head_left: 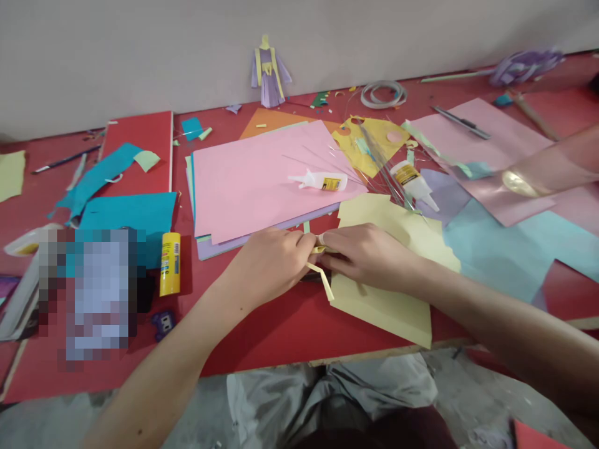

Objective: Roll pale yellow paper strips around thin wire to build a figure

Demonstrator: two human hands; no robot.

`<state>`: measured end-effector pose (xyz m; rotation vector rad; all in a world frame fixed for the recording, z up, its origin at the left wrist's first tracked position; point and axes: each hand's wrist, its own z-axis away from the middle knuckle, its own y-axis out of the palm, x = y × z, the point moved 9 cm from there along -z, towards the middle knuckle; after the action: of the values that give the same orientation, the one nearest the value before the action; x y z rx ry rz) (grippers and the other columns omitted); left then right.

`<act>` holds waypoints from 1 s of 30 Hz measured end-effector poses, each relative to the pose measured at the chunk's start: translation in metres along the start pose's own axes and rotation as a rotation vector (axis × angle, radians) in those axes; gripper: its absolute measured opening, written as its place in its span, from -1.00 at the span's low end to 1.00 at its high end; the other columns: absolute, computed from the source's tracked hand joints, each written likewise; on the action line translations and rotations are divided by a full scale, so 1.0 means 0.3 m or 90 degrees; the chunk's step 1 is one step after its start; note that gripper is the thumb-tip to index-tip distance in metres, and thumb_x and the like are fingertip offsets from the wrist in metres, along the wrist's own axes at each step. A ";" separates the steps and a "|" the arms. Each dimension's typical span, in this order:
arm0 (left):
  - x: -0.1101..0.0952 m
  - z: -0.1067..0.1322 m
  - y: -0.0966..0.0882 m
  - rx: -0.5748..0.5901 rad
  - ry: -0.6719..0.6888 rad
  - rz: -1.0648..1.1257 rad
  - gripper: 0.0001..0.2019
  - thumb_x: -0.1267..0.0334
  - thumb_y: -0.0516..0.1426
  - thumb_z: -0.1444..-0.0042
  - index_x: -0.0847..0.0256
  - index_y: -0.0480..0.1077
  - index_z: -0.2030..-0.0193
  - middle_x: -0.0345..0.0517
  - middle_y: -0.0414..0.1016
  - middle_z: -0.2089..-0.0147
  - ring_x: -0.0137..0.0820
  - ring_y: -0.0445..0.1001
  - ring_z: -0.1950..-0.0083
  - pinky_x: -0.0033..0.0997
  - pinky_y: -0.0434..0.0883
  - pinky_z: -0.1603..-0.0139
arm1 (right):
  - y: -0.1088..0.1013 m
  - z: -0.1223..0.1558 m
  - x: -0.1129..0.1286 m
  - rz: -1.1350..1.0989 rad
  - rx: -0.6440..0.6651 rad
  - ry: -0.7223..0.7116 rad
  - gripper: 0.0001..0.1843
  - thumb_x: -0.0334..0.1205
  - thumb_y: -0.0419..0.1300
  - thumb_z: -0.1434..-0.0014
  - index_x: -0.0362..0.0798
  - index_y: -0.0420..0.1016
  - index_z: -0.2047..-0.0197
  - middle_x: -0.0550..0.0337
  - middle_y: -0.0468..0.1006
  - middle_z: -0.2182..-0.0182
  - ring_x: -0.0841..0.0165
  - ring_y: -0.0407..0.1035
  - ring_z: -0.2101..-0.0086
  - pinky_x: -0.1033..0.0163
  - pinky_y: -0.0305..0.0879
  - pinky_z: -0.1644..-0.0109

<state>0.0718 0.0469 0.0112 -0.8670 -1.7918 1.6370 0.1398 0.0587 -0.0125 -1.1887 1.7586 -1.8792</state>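
My left hand (pixel 281 259) and my right hand (pixel 358 252) meet over the front of the red table, fingertips close together. Both are closed on a narrow pale yellow paper strip (pixel 322 280); one end hangs down, bent, and a folded bit shows between the fingers. Under my right wrist lies a large pale yellow sheet (pixel 393 312) with an uneven edge. Something dark is partly hidden beneath my hands. Just behind them is a stack of coloured paper with a pink sheet (pixel 248 181) on top, and a small white glue bottle (pixel 327 181) lies on it.
A yellow glue stick (pixel 170 264) stands left of my hands. A second glue bottle (pixel 414 184) lies near thin wires. A paper doll-like figure (pixel 269 75) leans on the wall. Another person's forearm (pixel 556 165) reaches in from the right, near a craft knife (pixel 461 121).
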 end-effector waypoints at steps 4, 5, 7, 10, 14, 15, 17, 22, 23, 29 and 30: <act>0.000 0.003 -0.014 -0.030 0.014 0.019 -0.77 0.29 -0.08 -0.33 0.28 0.31 0.31 -0.12 0.45 0.44 -0.31 0.44 0.46 -0.39 0.24 0.48 | -0.005 0.002 0.001 -0.026 -0.013 -0.008 -0.81 -0.28 0.09 -0.27 -0.06 0.26 0.41 0.27 0.42 0.52 0.45 0.26 0.49 0.32 -0.03 0.40; 0.002 0.004 -0.020 -0.044 0.015 0.028 -0.76 0.29 -0.08 -0.33 0.28 0.32 0.30 -0.13 0.45 0.45 -0.32 0.44 0.47 -0.40 0.23 0.48 | -0.008 0.002 0.002 -0.040 -0.017 -0.011 -0.81 -0.28 0.08 -0.27 -0.06 0.27 0.41 0.27 0.41 0.52 0.45 0.26 0.50 0.33 -0.01 0.40; 0.008 0.007 -0.036 -0.075 0.015 0.042 -0.74 0.27 -0.10 -0.35 0.27 0.32 0.31 -0.16 0.43 0.49 -0.35 0.42 0.50 -0.42 0.20 0.51 | -0.018 0.002 0.004 -0.070 -0.031 -0.013 -0.80 -0.30 0.08 -0.26 -0.06 0.26 0.42 0.29 0.39 0.54 0.46 0.25 0.51 0.34 0.00 0.40; 0.012 0.012 -0.058 -0.122 0.023 0.043 -0.70 0.23 -0.12 -0.36 0.27 0.31 0.32 -0.19 0.40 0.51 -0.40 0.40 0.53 -0.45 0.18 0.53 | -0.043 0.004 0.010 -0.101 -0.074 -0.018 -0.81 -0.32 0.07 -0.24 -0.05 0.25 0.44 0.30 0.35 0.58 0.47 0.23 0.52 0.36 0.02 0.42; 0.004 0.019 -0.085 -0.181 0.045 0.007 -0.72 0.26 -0.12 -0.36 0.28 0.33 0.29 -0.20 0.42 0.52 -0.44 0.41 0.52 -0.46 0.22 0.53 | -0.084 0.011 0.022 -0.094 -0.155 -0.036 -0.76 -0.29 0.05 -0.25 -0.04 0.22 0.48 0.32 0.27 0.63 0.47 0.17 0.57 0.35 -0.01 0.46; 0.003 0.021 -0.090 -0.191 0.049 0.001 -0.73 0.28 -0.11 -0.36 0.28 0.34 0.28 -0.19 0.43 0.51 -0.44 0.41 0.52 -0.46 0.23 0.52 | -0.092 0.014 0.024 -0.084 -0.171 -0.039 -0.73 -0.28 0.04 -0.26 -0.04 0.20 0.49 0.33 0.25 0.64 0.47 0.15 0.58 0.34 -0.03 0.47; 0.001 0.023 -0.098 -0.206 0.055 -0.003 -0.76 0.30 -0.09 -0.35 0.30 0.36 0.23 -0.18 0.46 0.49 -0.44 0.43 0.51 -0.46 0.27 0.50 | -0.098 0.017 0.031 -0.065 -0.184 -0.053 -0.72 -0.28 0.02 -0.27 -0.03 0.19 0.50 0.33 0.25 0.64 0.47 0.13 0.59 0.33 -0.02 0.47; -0.009 0.031 -0.112 -0.235 0.080 -0.014 -0.78 0.32 -0.07 -0.34 0.32 0.36 0.20 -0.16 0.49 0.47 -0.45 0.46 0.48 -0.45 0.33 0.46 | -0.106 0.022 0.055 -0.051 -0.194 -0.111 -0.76 -0.33 0.03 -0.26 -0.04 0.20 0.47 0.31 0.31 0.61 0.47 0.15 0.57 0.33 0.01 0.44; -0.011 0.032 -0.113 -0.239 0.085 -0.013 -0.79 0.33 -0.06 -0.33 0.33 0.36 0.19 -0.16 0.49 0.47 -0.44 0.46 0.48 -0.45 0.33 0.46 | -0.111 0.024 0.058 -0.050 -0.202 -0.118 -0.76 -0.34 0.04 -0.25 -0.04 0.19 0.47 0.31 0.31 0.61 0.48 0.14 0.57 0.33 0.00 0.45; -0.018 0.034 -0.119 -0.254 0.099 -0.012 -0.78 0.30 -0.07 -0.34 0.34 0.35 0.19 -0.17 0.50 0.47 -0.44 0.46 0.49 -0.44 0.32 0.48 | -0.123 0.026 0.066 -0.041 -0.228 -0.133 -0.74 -0.35 0.03 -0.24 -0.02 0.13 0.49 0.33 0.26 0.62 0.48 0.09 0.59 0.32 -0.04 0.46; -0.018 0.034 -0.119 -0.256 0.097 -0.017 -0.78 0.28 -0.06 -0.34 0.33 0.35 0.19 -0.17 0.50 0.48 -0.45 0.46 0.50 -0.44 0.32 0.49 | -0.122 0.026 0.067 -0.041 -0.227 -0.134 -0.74 -0.34 0.03 -0.24 -0.02 0.13 0.49 0.33 0.27 0.62 0.48 0.09 0.59 0.32 -0.04 0.46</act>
<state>0.0643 0.0346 0.0458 -1.1030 -2.0443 1.1733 0.1446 0.0466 0.0278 -1.5216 2.0065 -1.4436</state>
